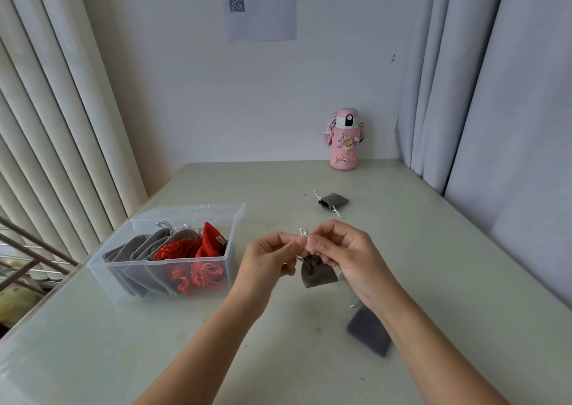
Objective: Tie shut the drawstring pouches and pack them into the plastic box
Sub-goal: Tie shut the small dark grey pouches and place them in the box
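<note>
A small grey drawstring pouch [317,272] hangs above the table in front of me, its neck gathered. My left hand [272,256] and my right hand [343,249] each pinch its pale drawstring, fingertips almost meeting above the pouch. A second grey pouch [333,201] lies farther back on the table with its strings loose. A third grey pouch [368,332] lies flat under my right forearm, partly hidden. To the left stands the clear plastic box [198,276], lid open, holding several grey and red pouches.
A pink water bottle [344,140] stands at the back of the pale green table [433,249] against the wall. Curtains hang on both sides. A railing [31,249] shows past the table's left edge.
</note>
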Action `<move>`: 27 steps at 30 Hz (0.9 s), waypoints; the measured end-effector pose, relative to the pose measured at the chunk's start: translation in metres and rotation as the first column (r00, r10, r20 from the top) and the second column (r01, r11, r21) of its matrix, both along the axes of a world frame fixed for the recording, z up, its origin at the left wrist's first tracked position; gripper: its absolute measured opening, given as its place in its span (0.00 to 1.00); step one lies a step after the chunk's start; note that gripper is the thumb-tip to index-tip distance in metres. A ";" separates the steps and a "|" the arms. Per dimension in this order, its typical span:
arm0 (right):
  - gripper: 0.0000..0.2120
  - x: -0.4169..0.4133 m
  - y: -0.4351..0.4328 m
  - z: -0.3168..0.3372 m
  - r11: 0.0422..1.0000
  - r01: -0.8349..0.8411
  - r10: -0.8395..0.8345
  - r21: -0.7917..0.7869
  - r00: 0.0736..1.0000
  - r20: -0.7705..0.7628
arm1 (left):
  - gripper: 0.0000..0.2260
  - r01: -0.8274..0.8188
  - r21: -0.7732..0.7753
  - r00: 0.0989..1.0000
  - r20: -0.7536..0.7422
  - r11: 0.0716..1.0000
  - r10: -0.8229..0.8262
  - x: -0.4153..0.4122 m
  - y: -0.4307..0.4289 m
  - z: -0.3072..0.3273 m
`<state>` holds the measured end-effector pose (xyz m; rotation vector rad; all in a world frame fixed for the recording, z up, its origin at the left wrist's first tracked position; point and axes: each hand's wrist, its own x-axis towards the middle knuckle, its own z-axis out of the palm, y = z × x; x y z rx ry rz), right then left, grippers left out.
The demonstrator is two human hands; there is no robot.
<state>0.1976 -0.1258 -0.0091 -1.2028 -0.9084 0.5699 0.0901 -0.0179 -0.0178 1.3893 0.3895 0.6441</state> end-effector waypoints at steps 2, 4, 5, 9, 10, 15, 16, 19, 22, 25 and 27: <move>0.03 -0.001 0.001 -0.002 1.000 0.001 -0.001 -0.008 1.000 0.020 | 0.05 -0.055 0.081 0.998 0.010 0.995 0.054 0.001 -0.003 -0.001; 0.02 -0.002 0.002 -0.002 1.000 0.013 -0.013 -0.009 0.999 0.035 | 0.05 -0.095 0.130 0.995 0.027 0.987 0.092 0.002 -0.005 -0.002; 0.02 -0.002 0.003 -0.003 1.000 0.025 -0.024 -0.005 0.999 0.043 | 0.05 -0.108 0.152 0.994 0.034 0.982 0.104 0.003 -0.006 -0.002; 0.06 -0.001 0.003 -0.001 0.998 0.063 -0.064 0.022 0.998 0.011 | 0.07 -0.070 0.197 0.996 0.064 0.978 0.058 0.001 -0.010 -0.001; 0.08 -0.001 0.003 0.000 0.997 0.066 -0.066 0.029 0.998 -0.012 | 0.07 -0.040 0.194 0.996 0.080 0.980 0.025 0.000 -0.012 0.001; 0.11 -0.006 0.004 0.000 1.000 0.028 -0.028 -0.008 1.000 -0.010 | 0.11 -0.028 0.109 0.995 0.101 0.994 0.017 -0.002 -0.016 0.007; 0.09 -0.006 0.004 -0.001 0.999 0.016 -0.016 -0.028 1.000 0.005 | 0.11 -0.027 0.069 0.996 0.091 0.997 0.021 -0.002 -0.015 0.007; 0.06 -0.004 0.006 -0.005 0.995 -0.033 0.038 -0.099 0.998 0.042 | 0.14 0.030 -0.036 0.994 0.108 0.999 -0.026 -0.002 -0.007 0.007; 0.03 0.000 0.005 -0.006 0.990 0.004 0.007 -0.141 0.997 0.075 | 0.13 0.060 0.096 0.996 0.065 0.994 -0.066 -0.002 -0.001 0.006; 0.05 0.002 0.004 -0.005 0.981 0.088 -0.066 -0.170 0.989 0.133 | 0.10 0.012 0.289 0.999 0.034 0.957 -0.022 -0.001 -0.003 0.006; 0.04 0.002 0.004 -0.006 0.970 0.127 -0.095 -0.208 0.983 0.158 | 0.06 -0.030 0.313 0.999 0.045 0.949 0.016 -0.002 -0.004 0.007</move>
